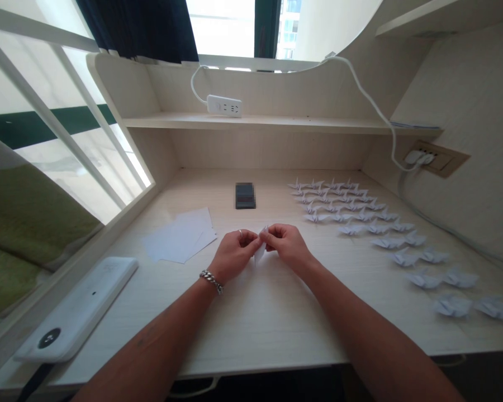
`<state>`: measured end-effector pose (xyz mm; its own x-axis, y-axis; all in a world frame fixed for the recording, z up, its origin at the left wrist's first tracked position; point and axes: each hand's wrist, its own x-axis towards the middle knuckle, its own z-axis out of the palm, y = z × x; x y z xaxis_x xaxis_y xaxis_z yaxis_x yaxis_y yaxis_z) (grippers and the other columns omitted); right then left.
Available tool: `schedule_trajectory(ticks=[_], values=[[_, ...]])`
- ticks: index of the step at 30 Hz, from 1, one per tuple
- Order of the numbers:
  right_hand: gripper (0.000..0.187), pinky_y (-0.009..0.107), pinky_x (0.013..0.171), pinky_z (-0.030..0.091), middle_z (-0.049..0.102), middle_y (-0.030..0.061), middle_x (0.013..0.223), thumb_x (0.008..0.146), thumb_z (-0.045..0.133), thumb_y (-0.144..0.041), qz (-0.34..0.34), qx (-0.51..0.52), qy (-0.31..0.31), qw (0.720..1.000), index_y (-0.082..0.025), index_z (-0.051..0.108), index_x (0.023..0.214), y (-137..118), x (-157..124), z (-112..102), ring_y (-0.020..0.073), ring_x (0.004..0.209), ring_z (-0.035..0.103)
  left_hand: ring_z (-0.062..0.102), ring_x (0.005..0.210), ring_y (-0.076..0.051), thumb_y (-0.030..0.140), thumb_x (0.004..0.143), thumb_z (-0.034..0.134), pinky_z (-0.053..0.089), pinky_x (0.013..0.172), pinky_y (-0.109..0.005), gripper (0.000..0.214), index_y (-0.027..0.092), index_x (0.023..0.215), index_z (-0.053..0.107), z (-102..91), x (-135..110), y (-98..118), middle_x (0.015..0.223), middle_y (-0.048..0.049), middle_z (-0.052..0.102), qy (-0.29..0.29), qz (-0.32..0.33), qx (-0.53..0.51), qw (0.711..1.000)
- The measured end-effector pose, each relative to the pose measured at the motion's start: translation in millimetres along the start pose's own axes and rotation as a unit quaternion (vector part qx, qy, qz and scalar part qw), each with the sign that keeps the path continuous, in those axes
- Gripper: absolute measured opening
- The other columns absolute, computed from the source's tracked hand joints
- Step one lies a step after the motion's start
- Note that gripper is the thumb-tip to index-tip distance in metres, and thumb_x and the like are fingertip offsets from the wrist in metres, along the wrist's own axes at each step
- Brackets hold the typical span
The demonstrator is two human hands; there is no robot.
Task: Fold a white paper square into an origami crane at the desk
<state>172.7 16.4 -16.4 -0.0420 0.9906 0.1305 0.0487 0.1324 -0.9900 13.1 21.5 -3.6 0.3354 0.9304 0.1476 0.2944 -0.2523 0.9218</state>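
Note:
Both hands meet over the middle of the desk, pinching one small piece of folded white paper [260, 245] between them. My left hand [233, 254], with a ring and a chain bracelet at the wrist, grips its left side with curled fingers. My right hand [285, 243] grips the right side, fingers closed on it. The paper stands nearly upright, and the fingers hide most of it. A loose stack of flat white paper sheets [180, 241] lies just left of my left hand.
Several folded paper cranes [362, 215] lie in rows across the right half of the desk. A dark phone [245, 195] lies behind the hands. A white power bank [77, 307] rests at the left edge. A power strip [224, 105] sits on the shelf, its cable running to a wall socket [423, 158].

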Motion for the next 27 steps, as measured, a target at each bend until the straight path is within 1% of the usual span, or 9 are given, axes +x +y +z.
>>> schedule_trajectory(ticks=[3, 6, 9, 12, 15, 18, 20, 24, 27], values=[[0.030, 0.026, 0.056, 0.045, 0.059, 0.0003, 0.058, 0.075, 0.066, -0.044, -0.034, -0.019, 0.035, 0.999, -0.015, 0.062, 0.065, 1.4, -0.1, 0.9, 0.0120, 0.055, 0.053, 0.052, 0.056, -0.012, 0.046, 0.076, 0.062, 0.038, 0.054, -0.024, 0.032, 0.015, 0.068, 0.064, 2.0, 0.3, -1.8, 0.062, -0.0012, 0.062, -0.025, 0.003, -0.015, 1.000], [0.031, 0.026, 0.055, 0.045, 0.058, 0.0003, 0.056, 0.076, 0.065, -0.044, -0.041, -0.007, 0.053, 0.998, -0.016, 0.061, 0.063, -1.8, -1.1, 2.3, 0.0122, 0.054, 0.052, 0.053, 0.055, -0.012, 0.045, 0.078, 0.061, 0.039, 0.054, -0.024, 0.032, 0.016, 0.065, 0.061, 3.5, 0.9, -2.5, 0.059, -0.0006, 0.060, -0.041, -0.001, -0.018, 0.999], [0.031, 0.027, 0.057, 0.047, 0.061, 0.0014, 0.059, 0.071, 0.069, -0.045, -0.020, 0.025, 0.061, 0.998, -0.015, 0.063, 0.066, -5.3, -1.3, 3.1, 0.0134, 0.057, 0.056, 0.057, 0.059, -0.014, 0.042, 0.076, 0.062, 0.042, 0.058, -0.025, 0.028, 0.015, 0.068, 0.062, 2.0, 2.3, -1.4, 0.064, -0.0025, 0.064, -0.011, -0.007, -0.024, 1.000], [0.031, 0.028, 0.059, 0.050, 0.065, 0.0027, 0.063, 0.066, 0.074, -0.044, 0.015, 0.050, 0.067, 0.996, -0.015, 0.065, 0.074, -7.4, -1.2, 2.8, 0.0152, 0.061, 0.061, 0.059, 0.062, -0.014, 0.038, 0.073, 0.066, 0.045, 0.061, -0.026, 0.025, 0.014, 0.070, 0.062, -2.5, 3.9, 0.6, 0.065, -0.0034, 0.065, 0.045, -0.029, -0.052, 0.997], [0.030, 0.026, 0.057, 0.049, 0.066, 0.0022, 0.063, 0.064, 0.075, -0.041, 0.049, 0.051, 0.026, 0.997, -0.015, 0.063, 0.074, -8.8, -2.5, 2.3, 0.0143, 0.061, 0.062, 0.059, 0.064, -0.014, 0.036, 0.071, 0.069, 0.046, 0.062, -0.027, 0.024, 0.013, 0.075, 0.063, -7.3, 4.5, 1.5, 0.064, -0.0026, 0.064, 0.087, -0.041, -0.106, 0.990], [0.031, 0.025, 0.056, 0.049, 0.067, 0.0023, 0.066, 0.067, 0.073, -0.043, 0.067, 0.038, -0.040, 0.996, -0.015, 0.062, 0.074, -9.7, -4.9, 2.8, 0.0126, 0.058, 0.062, 0.058, 0.062, -0.014, 0.034, 0.070, 0.071, 0.045, 0.060, -0.026, 0.024, 0.012, 0.074, 0.064, -9.7, 4.4, 1.6, 0.063, -0.0025, 0.063, 0.082, -0.033, -0.117, 0.989], [0.034, 0.025, 0.057, 0.049, 0.067, 0.0031, 0.067, 0.071, 0.070, -0.047, 0.068, 0.026, -0.070, 0.995, -0.014, 0.064, 0.074, -9.7, -6.3, 4.0, 0.0118, 0.057, 0.062, 0.056, 0.060, -0.013, 0.032, 0.068, 0.073, 0.043, 0.058, -0.025, 0.022, 0.011, 0.072, 0.065, -9.4, 4.1, 2.4, 0.063, -0.0028, 0.064, 0.069, -0.028, -0.116, 0.990], [0.042, 0.024, 0.055, 0.047, 0.068, 0.0054, 0.068, 0.070, 0.069, -0.056, 0.075, 0.026, -0.093, 0.992, -0.014, 0.064, 0.071, -8.7, -7.6, 8.2, 0.0121, 0.057, 0.062, 0.059, 0.061, -0.013, 0.027, 0.063, 0.077, 0.046, 0.060, -0.025, 0.021, 0.012, 0.071, 0.064, -5.9, 2.2, 5.9, 0.065, -0.0021, 0.066, 0.075, -0.030, -0.167, 0.983], [0.046, 0.025, 0.056, 0.048, 0.069, 0.0056, 0.066, 0.066, 0.070, -0.059, 0.093, 0.049, -0.115, 0.988, -0.013, 0.065, 0.070, -8.1, -8.2, 11.9, 0.0127, 0.056, 0.063, 0.060, 0.059, -0.013, 0.025, 0.059, 0.080, 0.048, 0.059, -0.026, 0.025, 0.013, 0.073, 0.062, -4.6, 0.7, 7.7, 0.066, -0.0020, 0.068, 0.085, -0.049, -0.215, 0.972]])
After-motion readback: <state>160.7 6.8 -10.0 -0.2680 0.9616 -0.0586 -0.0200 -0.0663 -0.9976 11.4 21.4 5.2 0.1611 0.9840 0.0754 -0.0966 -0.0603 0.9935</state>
